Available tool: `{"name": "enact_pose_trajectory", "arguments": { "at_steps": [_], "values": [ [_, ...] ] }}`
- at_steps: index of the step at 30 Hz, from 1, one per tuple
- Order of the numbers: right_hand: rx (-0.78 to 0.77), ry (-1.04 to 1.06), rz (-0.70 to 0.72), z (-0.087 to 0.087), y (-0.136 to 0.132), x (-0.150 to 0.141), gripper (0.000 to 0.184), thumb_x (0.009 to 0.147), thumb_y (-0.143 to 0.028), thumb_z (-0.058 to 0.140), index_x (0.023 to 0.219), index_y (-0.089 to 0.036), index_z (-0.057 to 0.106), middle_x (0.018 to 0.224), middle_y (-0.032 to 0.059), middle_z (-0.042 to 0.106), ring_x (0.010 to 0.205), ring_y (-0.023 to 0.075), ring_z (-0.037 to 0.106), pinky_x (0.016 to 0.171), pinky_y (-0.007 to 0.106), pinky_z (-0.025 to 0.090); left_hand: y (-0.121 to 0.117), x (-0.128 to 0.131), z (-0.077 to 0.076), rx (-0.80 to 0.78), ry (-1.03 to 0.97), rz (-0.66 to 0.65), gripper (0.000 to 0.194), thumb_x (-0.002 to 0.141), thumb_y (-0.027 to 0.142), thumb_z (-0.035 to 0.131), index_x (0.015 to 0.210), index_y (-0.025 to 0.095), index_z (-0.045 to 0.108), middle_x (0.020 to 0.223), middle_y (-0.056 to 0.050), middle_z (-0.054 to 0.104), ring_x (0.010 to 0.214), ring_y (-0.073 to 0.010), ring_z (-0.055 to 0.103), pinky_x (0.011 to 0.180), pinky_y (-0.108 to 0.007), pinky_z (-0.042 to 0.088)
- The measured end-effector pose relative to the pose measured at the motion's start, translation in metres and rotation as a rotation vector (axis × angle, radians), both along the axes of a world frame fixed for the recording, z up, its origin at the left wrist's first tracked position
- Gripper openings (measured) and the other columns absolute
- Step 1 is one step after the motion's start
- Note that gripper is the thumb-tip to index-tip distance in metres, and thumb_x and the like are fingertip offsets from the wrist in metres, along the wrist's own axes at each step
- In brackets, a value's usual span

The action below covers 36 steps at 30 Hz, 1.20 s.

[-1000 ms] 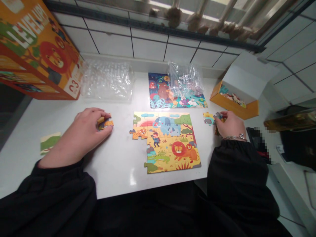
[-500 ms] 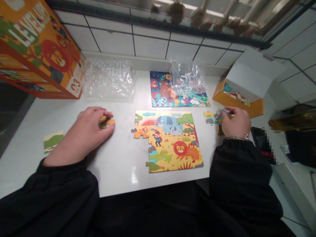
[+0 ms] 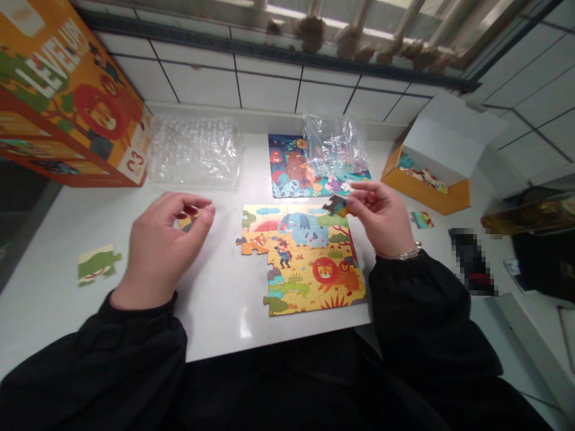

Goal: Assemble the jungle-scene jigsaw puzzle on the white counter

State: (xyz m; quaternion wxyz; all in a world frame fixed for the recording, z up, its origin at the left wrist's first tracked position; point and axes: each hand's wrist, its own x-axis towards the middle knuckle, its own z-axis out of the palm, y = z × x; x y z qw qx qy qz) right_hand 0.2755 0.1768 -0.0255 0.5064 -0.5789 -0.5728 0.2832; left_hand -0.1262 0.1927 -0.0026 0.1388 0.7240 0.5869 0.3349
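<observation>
A partly joined animal puzzle [image 3: 309, 257] with a lion and elephants lies on the white counter [image 3: 215, 299] in front of me. My right hand [image 3: 381, 218] is raised over its upper right corner and pinches a loose puzzle piece [image 3: 336, 205] between thumb and fingertips. My left hand [image 3: 164, 239] hovers left of the puzzle, fingers curled around a small orange piece [image 3: 186, 220] that is mostly hidden. A green and cream piece [image 3: 97, 264] lies alone at the far left.
A large orange puzzle box [image 3: 67, 102] stands at the back left beside crumpled clear plastic [image 3: 195, 149]. A finished blue puzzle [image 3: 291, 170] lies at the back under a plastic bag [image 3: 335, 146]. An open orange box [image 3: 426, 179] with pieces and one loose piece [image 3: 422, 219] are at right.
My right hand left the pieces at the right, lifted one and carried it left over the puzzle's top right corner. My left hand rose slightly, still curled on its piece.
</observation>
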Motion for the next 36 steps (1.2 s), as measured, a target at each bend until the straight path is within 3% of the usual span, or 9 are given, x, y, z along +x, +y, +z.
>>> {"name": "enact_pose_trajectory", "arguments": {
  "at_steps": [4,7,10,13,16,21,26,33,36],
  "values": [
    [-0.099,0.036,0.508,0.006,-0.001,-0.067,0.031,0.099,-0.041,0.081,0.124,-0.023,0.075,0.1,0.0033,0.078,0.086,0.0169,0.074,0.081,0.035,0.062,-0.015,0.041,0.003,-0.255,-0.247,-0.328,0.044,0.102,0.06,0.073,0.126,0.024,0.078,0.103,-0.003,0.078,0.085,-0.0188,0.068,0.077,-0.032,0.052],
    [-0.066,0.008,0.635,0.002,-0.002,-0.095,0.019,0.102,-0.036,0.078,0.116,-0.023,0.077,0.103,0.0038,0.079,0.087,0.0162,0.073,0.082,0.034,0.061,-0.022,0.063,-0.002,-0.412,-0.32,-0.457,0.039,0.102,0.057,0.076,0.121,0.024,0.078,0.1,-0.002,0.078,0.082,-0.0172,0.069,0.073,-0.029,0.052],
    [-0.006,-0.004,0.546,-0.006,-0.001,-0.101,0.015,0.105,-0.036,0.074,0.112,-0.023,0.077,0.107,0.0049,0.079,0.095,0.0179,0.074,0.086,0.034,0.061,-0.023,0.066,-0.009,-0.493,-0.43,-0.409,0.031,0.103,0.051,0.076,0.114,0.022,0.075,0.098,-0.001,0.077,0.083,-0.0167,0.073,0.076,-0.029,0.056],
    [-0.038,-0.014,0.43,-0.012,0.0,-0.095,0.025,0.106,-0.044,0.073,0.118,-0.022,0.076,0.108,0.0061,0.078,0.093,0.0179,0.073,0.08,0.033,0.061,-0.019,0.059,-0.011,-0.512,-0.543,-0.316,0.031,0.099,0.048,0.08,0.108,0.02,0.071,0.096,-0.002,0.075,0.078,-0.0166,0.073,0.072,-0.029,0.058],
    [-0.11,-0.048,0.474,-0.012,-0.001,-0.092,0.033,0.103,-0.047,0.077,0.123,-0.022,0.073,0.104,0.0049,0.079,0.082,0.0154,0.072,0.071,0.03,0.058,-0.015,0.054,-0.011,-0.509,-0.592,-0.244,0.031,0.094,0.043,0.081,0.107,0.02,0.066,0.099,-0.002,0.073,0.078,-0.0171,0.073,0.07,-0.029,0.058],
    [-0.093,-0.135,0.606,-0.01,-0.004,-0.099,0.031,0.099,-0.035,0.082,0.125,-0.021,0.071,0.102,0.0024,0.081,0.071,0.0118,0.067,0.067,0.029,0.055,-0.015,0.054,-0.011,-0.541,-0.52,-0.196,0.024,0.089,0.038,0.073,0.102,0.021,0.062,0.092,0.0,0.071,0.076,-0.0191,0.072,0.065,-0.03,0.053],
    [-0.028,-0.203,0.52,-0.01,-0.004,-0.099,0.026,0.101,-0.034,0.079,0.122,-0.02,0.072,0.098,0.0018,0.077,0.07,0.0114,0.063,0.067,0.029,0.052,-0.014,0.044,-0.01,-0.432,-0.264,-0.09,0.02,0.086,0.038,0.072,0.098,0.022,0.069,0.078,0.003,0.069,0.067,-0.0162,0.063,0.065,-0.03,0.046],
    [-0.041,-0.223,0.441,-0.009,-0.004,-0.099,0.018,0.107,-0.033,0.069,0.118,-0.02,0.073,0.092,0.0006,0.074,0.069,0.0117,0.061,0.065,0.029,0.048,-0.009,0.029,-0.009,-0.545,-0.071,-0.259,0.024,0.09,0.046,0.072,0.094,0.022,0.073,0.075,0.002,0.069,0.067,-0.0169,0.061,0.063,-0.032,0.043],
    [-0.034,-0.233,0.445,-0.01,-0.004,-0.099,0.016,0.107,-0.032,0.069,0.117,-0.021,0.074,0.091,0.0003,0.075,0.068,0.0118,0.06,0.065,0.029,0.048,-0.008,0.025,-0.01,-0.46,0.004,-0.32,0.031,0.095,0.053,0.075,0.103,0.024,0.074,0.088,0.0,0.071,0.076,-0.0192,0.064,0.069,-0.034,0.047]
  ]
}}
